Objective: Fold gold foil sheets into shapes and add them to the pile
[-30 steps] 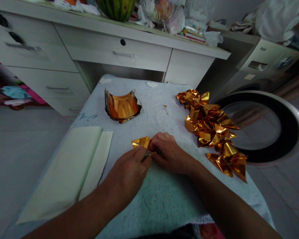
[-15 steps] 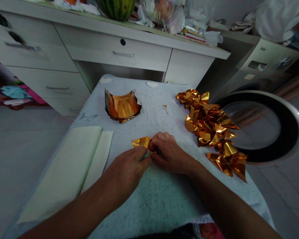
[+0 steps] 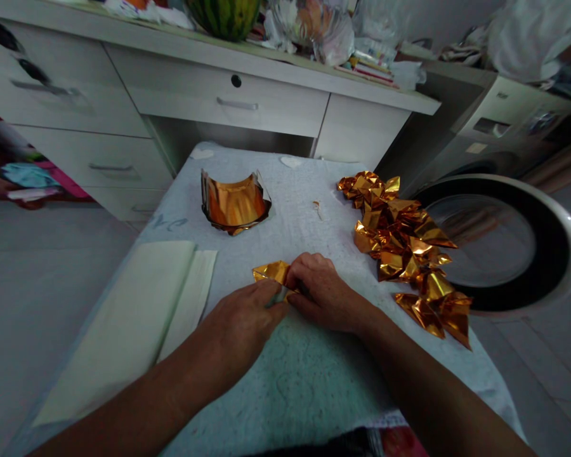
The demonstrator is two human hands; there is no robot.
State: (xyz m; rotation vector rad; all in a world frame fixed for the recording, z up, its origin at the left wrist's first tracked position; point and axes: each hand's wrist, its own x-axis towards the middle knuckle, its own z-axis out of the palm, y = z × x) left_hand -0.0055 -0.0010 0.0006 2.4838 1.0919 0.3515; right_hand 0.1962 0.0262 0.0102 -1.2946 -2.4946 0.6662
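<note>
A small piece of gold foil [image 3: 272,271] is pinched between both hands over the cloth-covered table [image 3: 295,235]. My left hand [image 3: 247,324] has its fingers closed at the foil's near left edge. Against its right end, my right hand [image 3: 320,289] is curled, fingers bent round it. A pile of folded gold foil pieces [image 3: 400,235] lies to the right. Beyond the hands stands a curved stack of gold foil sheets [image 3: 235,202]. Pale paper sheets [image 3: 128,317] lie at the left.
White drawers [image 3: 238,101] and a counter edge [image 3: 266,56] stand beyond the table, with a watermelon [image 3: 223,18] on top. At the right, a washing machine's round door [image 3: 499,241] hangs open beside the table. A tiny scrap [image 3: 317,208] lies on the cloth.
</note>
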